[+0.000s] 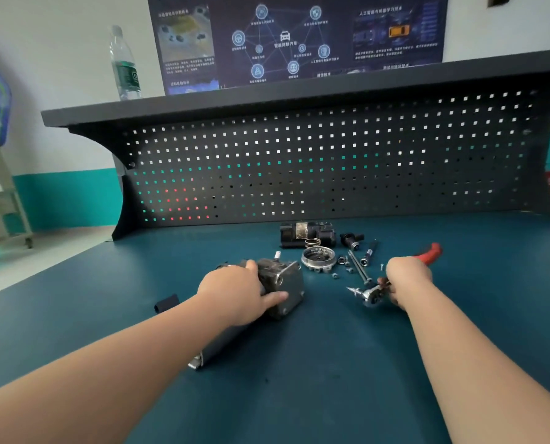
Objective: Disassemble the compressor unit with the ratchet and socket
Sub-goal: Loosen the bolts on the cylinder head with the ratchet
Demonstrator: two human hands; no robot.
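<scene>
left hand (235, 294) fingers spread gripping the compressor unit (280, 283); right hand (406, 277) fingers curled round the ratchet (371, 294) beside it.

Both hands, left (235, 296) and right (406, 280), reach forward, fingers curled, gripping.

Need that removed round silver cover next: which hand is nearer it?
Left. The left hand grips the compressor body just beside the round cover; the right hand holds the ratchet farther off.
</scene>
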